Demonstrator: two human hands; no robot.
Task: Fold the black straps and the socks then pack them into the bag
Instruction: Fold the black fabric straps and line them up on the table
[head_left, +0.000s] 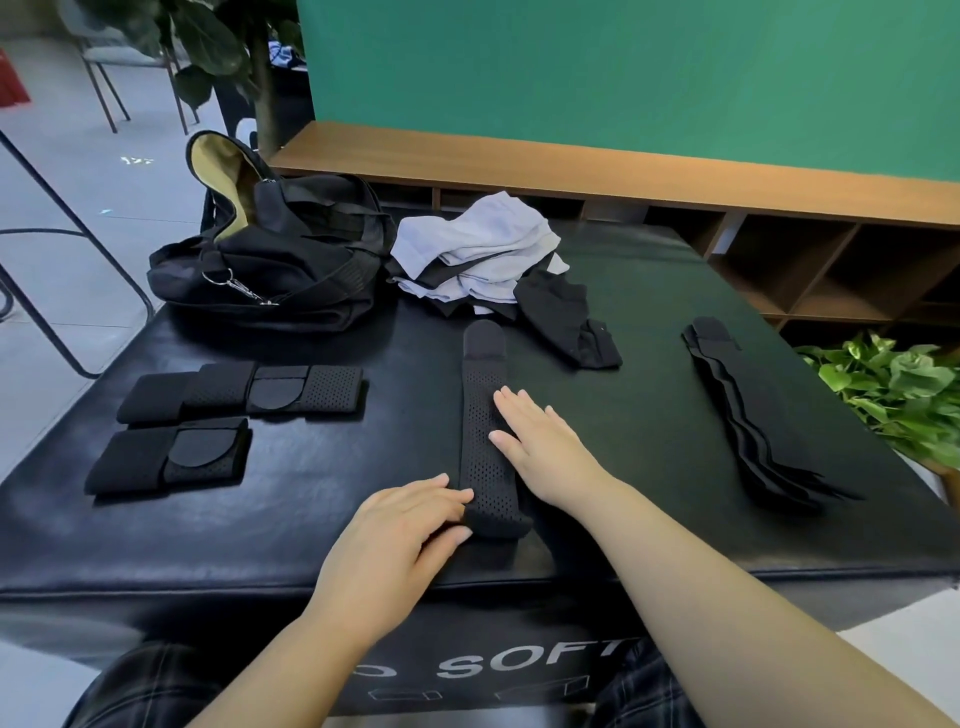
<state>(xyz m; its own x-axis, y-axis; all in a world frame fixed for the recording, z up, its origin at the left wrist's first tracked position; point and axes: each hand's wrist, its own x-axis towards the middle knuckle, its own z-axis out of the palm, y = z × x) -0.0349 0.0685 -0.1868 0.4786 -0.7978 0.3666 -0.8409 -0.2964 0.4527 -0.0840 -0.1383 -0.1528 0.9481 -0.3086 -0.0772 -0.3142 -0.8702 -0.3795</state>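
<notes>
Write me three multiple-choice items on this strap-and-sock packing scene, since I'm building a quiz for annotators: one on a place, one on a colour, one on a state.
1. Where does the black duffel bag sit on the black padded table?
A. far left corner
B. near right corner
C. under the table

2. What colour are the topmost socks in the crumpled sock pile?
A. red
B. pale grey
C. green

3. How does the long perforated black strap between the hands lie?
A. rolled into a ball
B. inside the bag
C. stretched out flat

Answers:
1 A, the bag lies at the far left with its flap open.
2 B, pale grey socks top the pile.
3 C, the strap lies straight; the left hand pinches its near end and the right hand rests flat on it.
</notes>
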